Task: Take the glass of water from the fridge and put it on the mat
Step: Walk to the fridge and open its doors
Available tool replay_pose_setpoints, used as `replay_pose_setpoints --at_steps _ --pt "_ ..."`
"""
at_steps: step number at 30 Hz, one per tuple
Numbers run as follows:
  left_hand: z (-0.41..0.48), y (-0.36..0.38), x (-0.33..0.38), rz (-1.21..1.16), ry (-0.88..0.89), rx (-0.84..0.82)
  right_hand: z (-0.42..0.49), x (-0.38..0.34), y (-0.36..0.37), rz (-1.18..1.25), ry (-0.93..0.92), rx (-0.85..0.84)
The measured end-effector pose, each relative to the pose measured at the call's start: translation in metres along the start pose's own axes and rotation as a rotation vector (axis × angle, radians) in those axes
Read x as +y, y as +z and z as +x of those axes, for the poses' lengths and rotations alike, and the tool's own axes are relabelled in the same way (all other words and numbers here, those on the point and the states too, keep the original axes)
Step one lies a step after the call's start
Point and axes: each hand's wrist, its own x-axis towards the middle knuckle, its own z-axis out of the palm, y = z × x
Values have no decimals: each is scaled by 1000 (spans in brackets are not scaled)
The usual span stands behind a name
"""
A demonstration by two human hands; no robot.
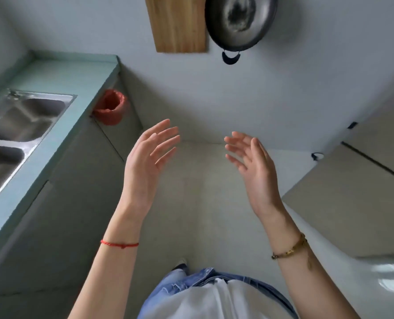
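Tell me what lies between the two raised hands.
Nothing. In the head view, the left hand and right hand are open, palms facing, with only bare floor showing in the gap.

Two hands point(149, 162), one wok point(239, 21)

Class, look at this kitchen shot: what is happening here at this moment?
A person stands on the kitchen floor with both hands raised, open and empty: left hand, right hand. Neither touches anything. A double sink sits in the counter to their left, and a wok and a wooden board hang on the wall ahead. No glass of water or mat is in view.
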Motion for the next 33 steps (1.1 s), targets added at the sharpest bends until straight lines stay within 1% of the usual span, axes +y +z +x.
replay_pose_setpoints --at_steps 8,12,16,20,26,33 --pt "67 5 -2 18 -131 -363 -12 2 3 17 -132 375" --pt "80 16 -11 17 -203 -515 -34 5 3 3 -175 537" --pt "79 31 -20 7 -272 -658 -54 2 4 -19 -204 659" --pt "76 55 -29 18 -315 -775 -68 -4 -2 -37 -235 751" --pt "76 108 -49 51 -310 -916 -68 -21 -30 -66 -270 827" --pt "89 185 -76 51 -298 -969 -47 -48 -97 -94 -317 863"
